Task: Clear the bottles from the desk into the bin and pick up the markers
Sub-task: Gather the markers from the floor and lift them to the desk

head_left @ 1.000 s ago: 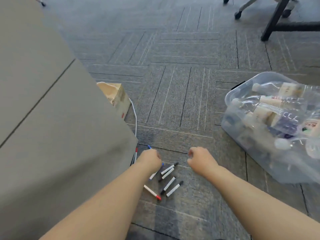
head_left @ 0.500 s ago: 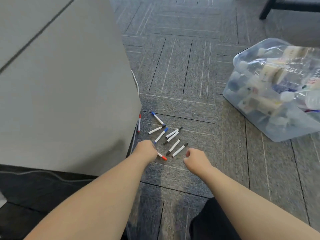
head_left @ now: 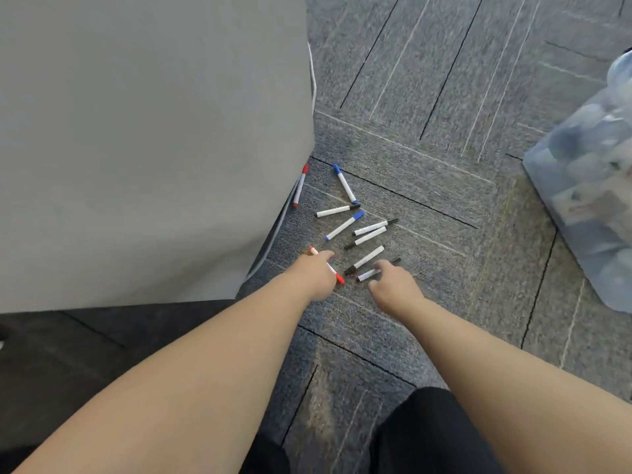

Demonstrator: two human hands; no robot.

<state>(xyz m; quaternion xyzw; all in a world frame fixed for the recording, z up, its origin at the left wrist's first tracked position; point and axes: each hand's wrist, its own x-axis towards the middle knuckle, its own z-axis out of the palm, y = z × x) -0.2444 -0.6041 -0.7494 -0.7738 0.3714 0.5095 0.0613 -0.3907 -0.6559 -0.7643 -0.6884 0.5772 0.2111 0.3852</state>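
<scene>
— 9, counting the markers (head_left: 343, 225) lying on the carpet (head_left: 444, 302) beside the desk (head_left: 136, 131). Not seeing any lifted yet.

— Judging the bottle half as done, then?

— Leaning that way. Seeing bottles (head_left: 581, 159) only inside the clear bin (head_left: 554, 200) at the right edge, blurred, and none on the visible part of the desk. Not seeing the whole desk, though.

— And reading the hands how?

— Placing the left hand (head_left: 316, 277) over the near red marker (head_left: 338, 278), with fingers (head_left: 326, 255) stretched across it, touching it and curling round nothing. Placing the right hand (head_left: 396, 289) at the near end of a black marker (head_left: 366, 276), with fingers (head_left: 381, 266) bent over it. Not managing to tell whether pinching it already or merely closing in.

— Leaving how much, then?

— Nearly all of the second half, judging by this: reaching for 2 markers, leaving 7 untouched farther out. Noting the far red marker (head_left: 300, 184) tucked against the desk's edge near a white cable (head_left: 313, 80), and expecting that 1 to be the awkward pick.
</scene>
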